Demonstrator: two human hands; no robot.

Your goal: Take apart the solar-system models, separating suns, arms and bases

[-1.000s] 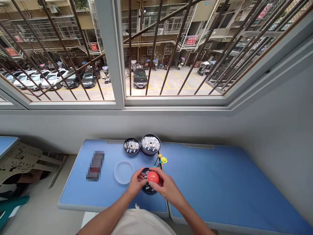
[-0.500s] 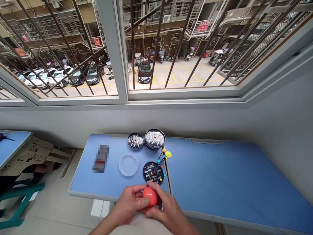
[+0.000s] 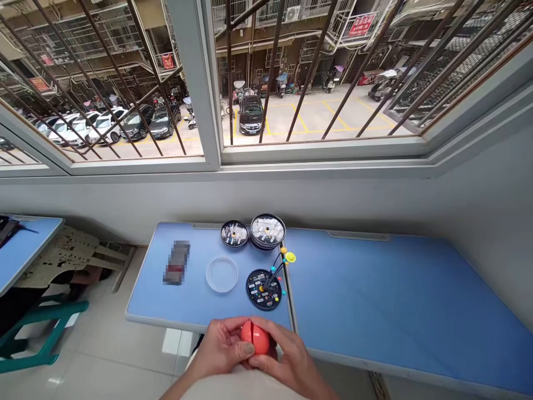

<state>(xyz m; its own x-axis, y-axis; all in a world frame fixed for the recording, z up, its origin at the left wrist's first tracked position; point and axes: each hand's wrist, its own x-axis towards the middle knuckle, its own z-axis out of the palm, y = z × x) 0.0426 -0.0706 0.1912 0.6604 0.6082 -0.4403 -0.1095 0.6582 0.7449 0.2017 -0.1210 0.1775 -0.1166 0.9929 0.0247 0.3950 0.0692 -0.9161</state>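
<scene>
A glossy red ball (image 3: 260,338) sits between my two hands at the table's front edge, with a dark gap running between its two halves. My left hand (image 3: 222,345) grips the left half, its thumb on the front and its fingers curled behind. My right hand (image 3: 288,351) is wrapped round the right half, fingers over the top and thumb beneath. Just beyond them lies a round black base (image 3: 264,299) with thin black arms tipped by small coloured balls, much like a planet model. One arm ends in a yellow ringed piece (image 3: 291,257).
A clear round plastic dish (image 3: 222,275) lies left of the base. Behind stand a stack of black discs (image 3: 267,231) and a smaller disc (image 3: 234,234). A blurred-out object (image 3: 177,263) is at the left. Two blue tables (image 3: 375,300) meet beside the base, below a barred window.
The ball's seam has widened into a visible dark gap, the two halves pulling slightly apart. My view has shifted a little; the things on the table stay where they were.
</scene>
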